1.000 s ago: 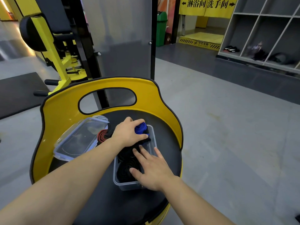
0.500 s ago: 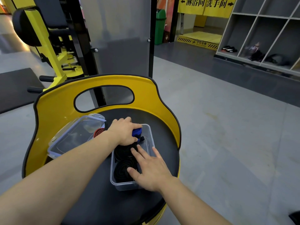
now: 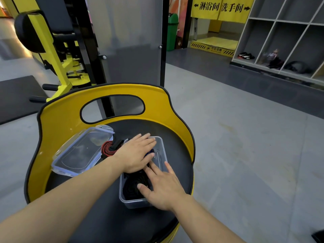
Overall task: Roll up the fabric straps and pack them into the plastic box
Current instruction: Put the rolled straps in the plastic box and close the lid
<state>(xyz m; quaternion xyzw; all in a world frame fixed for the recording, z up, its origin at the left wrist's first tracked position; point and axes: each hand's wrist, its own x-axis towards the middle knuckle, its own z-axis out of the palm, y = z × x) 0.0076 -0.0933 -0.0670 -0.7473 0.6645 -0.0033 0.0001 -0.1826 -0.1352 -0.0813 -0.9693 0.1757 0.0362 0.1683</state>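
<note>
Clear rectangular plastic box sits on the round black seat pad of a yellow-backed gym seat. Box contents: a coiled black fabric strap at the near end, filling that end wall to wall; more dark strap material under the hands mid-box; a blue rolled strap toward the far end, only a sliver of it visible beneath the left hand. Far right corner of the box shows bare clear floor.

Left hand: flat, fingers straight and together, palm down, pressing on the blue roll and the dark straps inside the box. Grasps nothing.

Right hand: fingers spread and extended, resting over the near right part of the box; thumb tip touches the black coil, fingertips lie just beside the left hand. Grasps nothing.

Outside the box: a red-and-black rolled strap lies on the pad just left of the box, between it and the clear plastic lid with blue-edged clips. Lid lies tilted, its left side propped against the yellow seat back.
</note>
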